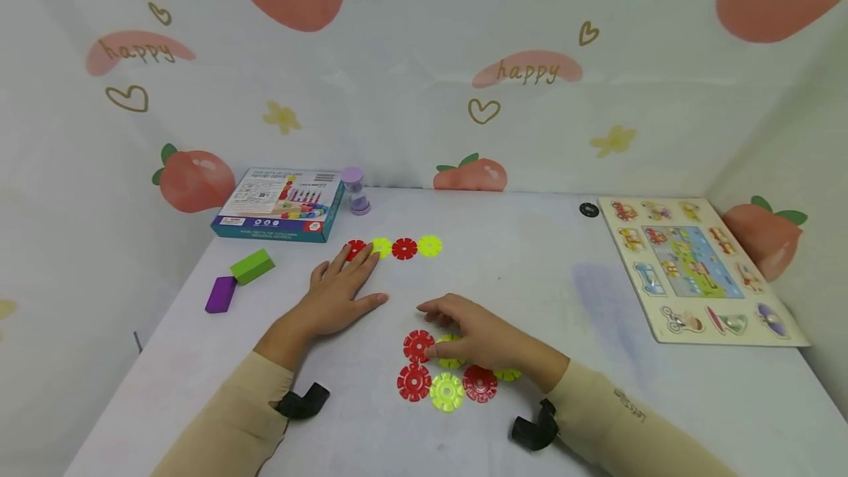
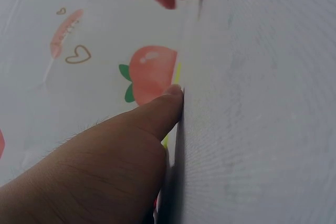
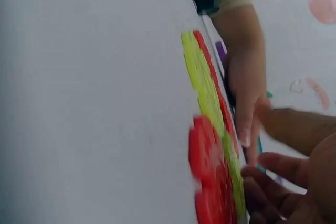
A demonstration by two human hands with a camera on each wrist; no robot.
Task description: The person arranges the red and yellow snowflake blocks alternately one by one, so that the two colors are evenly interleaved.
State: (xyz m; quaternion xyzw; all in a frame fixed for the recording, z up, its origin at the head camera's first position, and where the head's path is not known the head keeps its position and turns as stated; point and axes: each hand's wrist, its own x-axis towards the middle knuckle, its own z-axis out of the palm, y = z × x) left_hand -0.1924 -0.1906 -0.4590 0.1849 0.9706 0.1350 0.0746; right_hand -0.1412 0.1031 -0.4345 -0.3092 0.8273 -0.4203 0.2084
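Observation:
My left hand (image 1: 338, 297) lies spread on the white table, fingers straight. Its fingertips reach onto a red notched disc (image 1: 355, 245) and a yellow notched disc (image 1: 383, 245) at the left of a short row. That row continues with another red disc (image 1: 405, 249) and a yellow one (image 1: 430, 245). Nearer me, my right hand (image 1: 480, 333) hovers with loosely bent fingers over a cluster of several red and yellow discs. Its thumb overlaps the edge of a red disc (image 1: 417, 345) and partly hides a yellow disc (image 1: 451, 361). Nothing shows between its fingers.
A boxed set (image 1: 278, 205) and a purple sand timer (image 1: 356, 191) stand at the back left. Green (image 1: 252, 266) and purple (image 1: 221, 294) blocks lie left of my left hand. On the right are a picture puzzle board (image 1: 695, 271) and a small black disc (image 1: 588, 210).

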